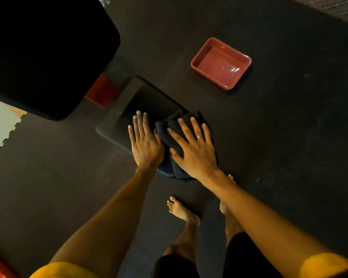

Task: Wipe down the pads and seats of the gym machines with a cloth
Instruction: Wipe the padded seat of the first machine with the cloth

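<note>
As the dark cloth (166, 132) lies bunched on the black seat pad's (147, 97) near end, it is pressed under the flat, spread right hand (195, 155), while the pad beside it is touched by the flat, straight-fingered left hand (146, 146).

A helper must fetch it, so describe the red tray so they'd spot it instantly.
Look at the black floor mat. Beyond the small seat pad, to its right, the tray sits alone. It is the only shallow, open, rimmed rectangle; other red bits look like machine frame.
</note>
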